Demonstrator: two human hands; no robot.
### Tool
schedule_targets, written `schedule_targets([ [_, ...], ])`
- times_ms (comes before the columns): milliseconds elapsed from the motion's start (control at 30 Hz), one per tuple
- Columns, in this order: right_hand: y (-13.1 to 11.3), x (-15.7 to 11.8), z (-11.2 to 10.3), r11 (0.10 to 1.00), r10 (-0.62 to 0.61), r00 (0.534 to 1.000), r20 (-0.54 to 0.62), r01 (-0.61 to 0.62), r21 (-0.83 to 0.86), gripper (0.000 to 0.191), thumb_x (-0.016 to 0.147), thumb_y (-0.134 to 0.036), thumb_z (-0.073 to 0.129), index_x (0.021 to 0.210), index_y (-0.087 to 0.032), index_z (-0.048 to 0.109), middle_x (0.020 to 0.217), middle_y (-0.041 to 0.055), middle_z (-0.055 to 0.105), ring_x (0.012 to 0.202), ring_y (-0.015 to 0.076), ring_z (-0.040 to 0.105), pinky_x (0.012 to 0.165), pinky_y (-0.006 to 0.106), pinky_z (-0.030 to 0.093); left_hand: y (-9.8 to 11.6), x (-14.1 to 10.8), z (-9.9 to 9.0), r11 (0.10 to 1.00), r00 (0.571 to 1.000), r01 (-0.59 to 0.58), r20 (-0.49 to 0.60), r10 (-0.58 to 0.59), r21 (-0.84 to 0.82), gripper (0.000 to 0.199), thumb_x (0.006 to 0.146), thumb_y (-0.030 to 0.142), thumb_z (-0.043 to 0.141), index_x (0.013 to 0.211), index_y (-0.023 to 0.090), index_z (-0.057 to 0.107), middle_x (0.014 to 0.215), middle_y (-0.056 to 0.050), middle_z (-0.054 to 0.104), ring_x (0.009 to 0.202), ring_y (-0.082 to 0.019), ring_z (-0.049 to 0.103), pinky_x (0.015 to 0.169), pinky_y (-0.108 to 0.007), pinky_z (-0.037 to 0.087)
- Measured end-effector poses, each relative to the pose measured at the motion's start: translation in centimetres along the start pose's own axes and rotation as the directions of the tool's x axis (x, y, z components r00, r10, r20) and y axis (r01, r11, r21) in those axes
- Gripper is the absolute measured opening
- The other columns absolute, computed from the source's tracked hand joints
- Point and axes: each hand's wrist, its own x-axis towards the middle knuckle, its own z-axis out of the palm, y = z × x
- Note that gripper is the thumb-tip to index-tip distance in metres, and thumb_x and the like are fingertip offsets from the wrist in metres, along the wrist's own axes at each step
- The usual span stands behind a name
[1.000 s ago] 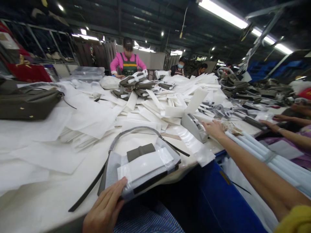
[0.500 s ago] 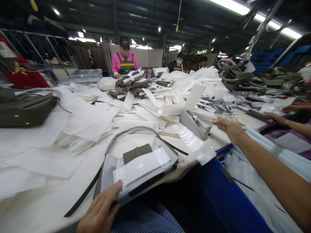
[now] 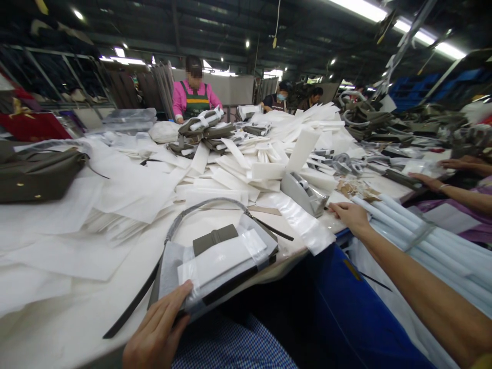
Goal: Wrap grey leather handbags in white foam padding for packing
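An olive-grey handbag (image 3: pixel 216 241) lies at the table's near edge, partly covered by white foam sheet and clear film, its wrapped handle arching away from me and a dark strap trailing left. My left hand (image 3: pixel 161 323) grips its near left corner, thumb beneath and fingers on top. At the front end of a grey tape dispenser (image 3: pixel 298 193), my right hand (image 3: pixel 350 216) has its fingertips pinched on the end of the clear tape (image 3: pixel 320 197). A strip of clear bubbly film (image 3: pixel 303 225) hangs over the table edge beside the dispenser.
White foam sheets (image 3: pixel 246 179) are heaped across the table (image 3: pixel 115 312). Another dark handbag (image 3: pixel 42 174) sits at left. To the right are a blue bin (image 3: pixel 346 307) and bundled pale tubes (image 3: pixel 430 241). A co-worker's hands (image 3: pixel 426 182) are at far right; another person (image 3: pixel 194 97) stands opposite.
My right hand has moved left and slightly down to the dispenser's front, its fingers closing from spread to a pinch. My left hand stays on the handbag.
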Motion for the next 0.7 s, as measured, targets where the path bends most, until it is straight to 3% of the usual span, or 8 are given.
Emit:
schedule_targets([
  [133, -0.4, -0.4, -2.2, 0.957, -0.121, 0.991, -0.051, 0.103, -0.271, 0.022, 0.079, -0.034, 0.065, 0.065, -0.02, 0.073, 0.068, 0.0101, 0.071, 0.071, 0.0266, 0.063, 0.062, 0.036, 0.042, 0.1, 0.0, 0.2, 1.0, 0.999, -0.004, -0.04, 0.004, 0.0, 0.039, 0.1, 0.023, 0.049, 0.138, 0.02, 0.056, 0.119, -0.002, 0.072, 0.099, -0.018, 0.07, 0.092, -0.025, 0.05],
  [233, -0.4, -2.1, -4.0, 0.902, -0.207, 0.977, -0.052, 0.169, -0.398, 0.019, 0.081, -0.032, 0.061, 0.077, -0.022, 0.076, 0.086, 0.0105, 0.075, 0.081, 0.0295, 0.066, 0.065, 0.036, 0.041, 0.1, 0.0, 0.2, 1.0, 0.998, -0.013, -0.053, 0.013, -0.007, 0.037, 0.1, 0.022, 0.049, 0.136, 0.018, 0.058, 0.119, -0.003, 0.072, 0.099, -0.018, 0.07, 0.094, -0.026, 0.048],
  [333, -1.4, -4.4, -5.3, 0.774, -0.423, 0.905, 0.042, 0.385, -0.502, 0.027, 0.088, -0.038, 0.056, 0.096, -0.023, 0.077, 0.103, 0.0109, 0.075, 0.094, 0.031, 0.066, 0.071, 0.037, 0.045, 0.1, 0.0, 0.2, 1.0, 0.998, -0.01, -0.066, 0.009, -0.023, 0.037, 0.1, 0.022, 0.049, 0.135, 0.017, 0.058, 0.119, -0.004, 0.072, 0.1, -0.018, 0.07, 0.095, -0.026, 0.048],
  [400, -3.2, -6.1, -5.5, 0.633, -0.589, 0.786, 0.189, 0.594, -0.497, 0.033, 0.092, -0.041, 0.05, 0.1, -0.023, 0.076, 0.104, 0.0109, 0.075, 0.097, 0.0302, 0.067, 0.078, 0.039, 0.047, 0.1, 0.0, 0.2, 0.999, 0.998, 0.007, -0.069, -0.009, -0.035, 0.037, 0.099, 0.021, 0.05, 0.135, 0.018, 0.058, 0.119, -0.004, 0.072, 0.1, -0.018, 0.07, 0.095, -0.027, 0.05],
  [500, -7.7, -9.1, -4.3, 0.484, -0.719, 0.588, 0.37, 0.806, -0.34, 0.033, 0.094, -0.044, 0.05, 0.098, -0.027, 0.077, 0.099, 0.0084, 0.077, 0.093, 0.027, 0.069, 0.085, 0.04, 0.049, 0.3, -0.1, 0.3, 0.997, 0.996, 0.05, -0.066, -0.054, -0.055, 0.039, 0.097, 0.019, 0.052, 0.136, 0.02, 0.057, 0.119, -0.004, 0.072, 0.101, -0.019, 0.071, 0.094, -0.028, 0.053],
  [600, -13.3, -12.8, -1.5, 0.401, -0.78, 0.389, 0.489, 0.912, -0.086, 0.024, 0.094, -0.041, 0.056, 0.096, -0.03, 0.077, 0.093, 0.0056, 0.077, 0.085, 0.0232, 0.07, 0.084, 0.037, 0.051, 0.8, 0.0, 0.0, 0.99, 0.993, 0.102, -0.046, -0.107, -0.095, 0.039, 0.096, 0.015, 0.052, 0.134, 0.02, 0.058, 0.119, -0.005, 0.072, 0.104, -0.02, 0.07, 0.095, -0.03, 0.055],
  [700, -18.9, -16.8, 1.9, 0.371, -0.774, 0.157, 0.614, 0.897, 0.239, 0.018, 0.094, -0.035, 0.059, 0.096, -0.029, 0.076, 0.084, 0.0046, 0.075, 0.075, 0.0191, 0.068, 0.074, 0.031, 0.051, 1.2, 0.1, -0.2, 0.975, 0.987, 0.156, -0.015, -0.16, -0.159, 0.038, 0.094, 0.01, 0.052, 0.131, 0.018, 0.059, 0.12, -0.006, 0.072, 0.108, -0.021, 0.068, 0.096, -0.032, 0.056],
])
